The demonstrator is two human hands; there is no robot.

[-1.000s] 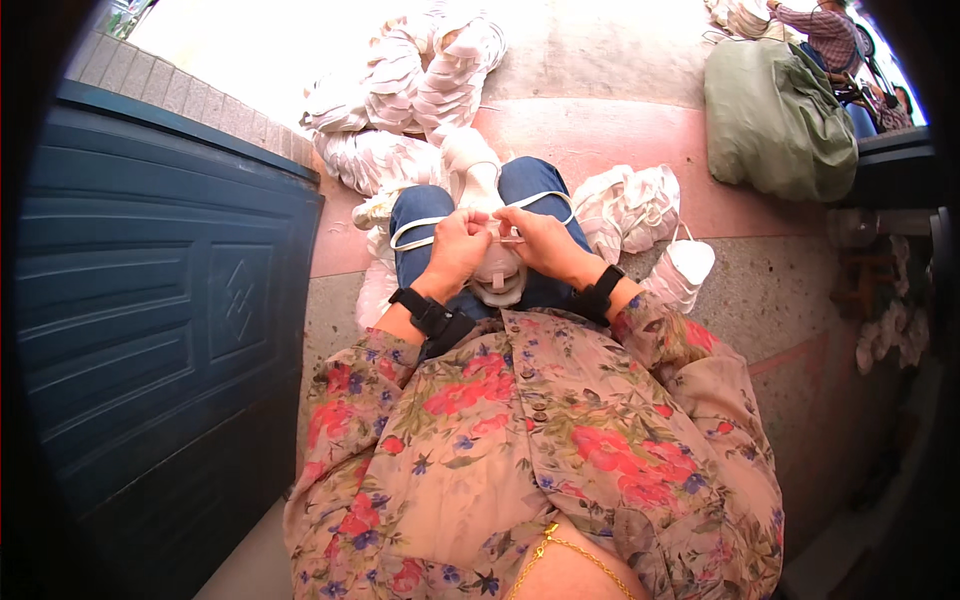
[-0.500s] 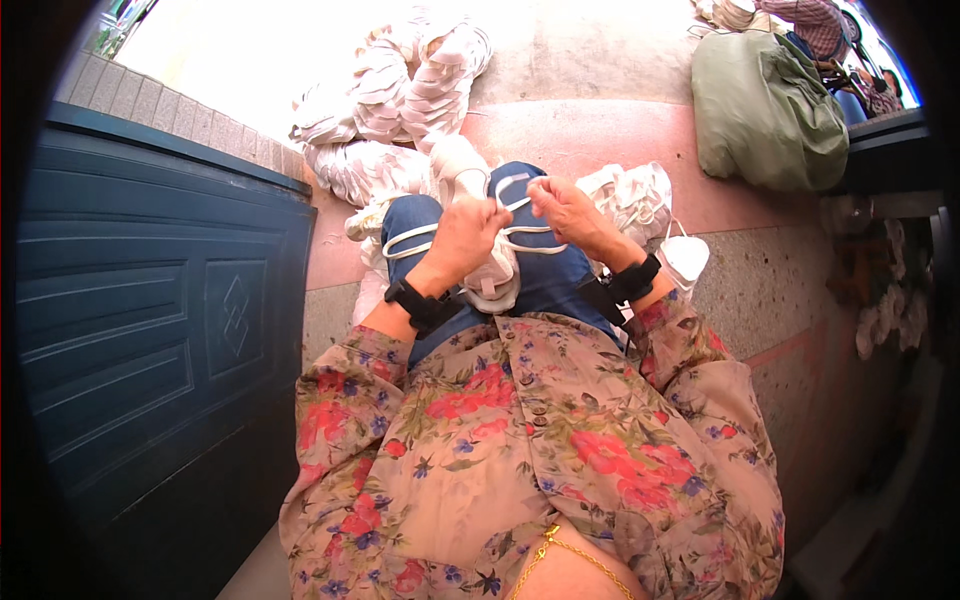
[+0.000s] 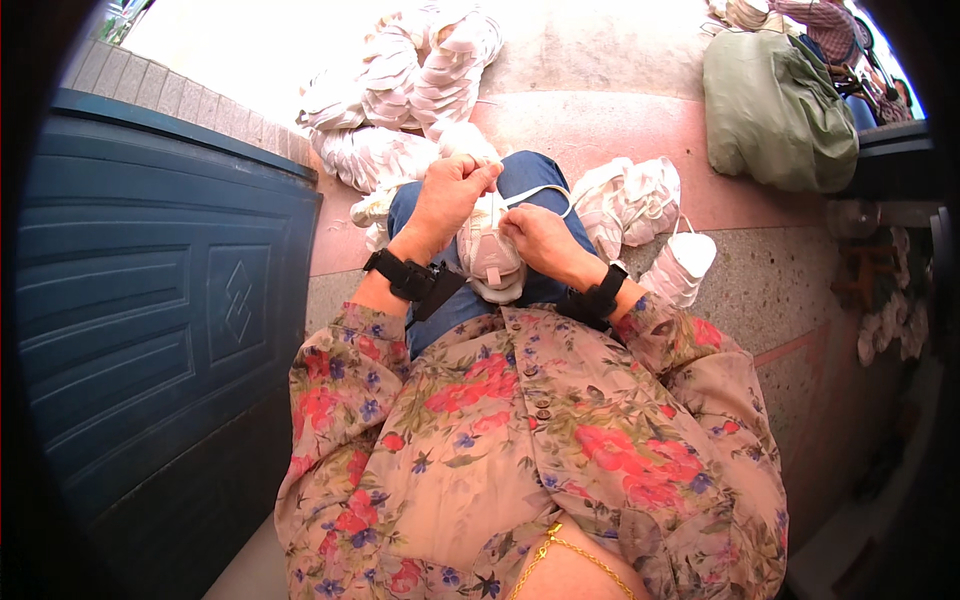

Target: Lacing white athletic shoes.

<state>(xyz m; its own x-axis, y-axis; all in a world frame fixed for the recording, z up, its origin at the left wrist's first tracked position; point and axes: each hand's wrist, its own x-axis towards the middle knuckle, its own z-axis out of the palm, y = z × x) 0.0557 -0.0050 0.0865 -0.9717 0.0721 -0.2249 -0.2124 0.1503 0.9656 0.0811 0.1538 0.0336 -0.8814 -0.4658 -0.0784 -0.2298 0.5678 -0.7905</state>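
Note:
A pale pink and white sneaker rests between my knees, its heel end toward me. My left hand is closed above the shoe's left side, thumb and fingertips pinching a white shoelace. To the shoe's right, my right hand has curled fingers close against the upper, pinched at the lace; its fingertips are partly hidden. A loop of the white shoelace arcs over my right knee, beyond that hand. Both wrists wear black straps.
Bundles of white shoe parts are heaped ahead on the left. More pale shoe pieces lie right of my knee. A large green sack stands far right, near another person's checked sleeve. A blue panelled door flanks my left.
My hands have gone from drawing the laces out sideways to working close over the shoe. The left rose slightly; the right came down and inward. The loops across my knees have largely gone.

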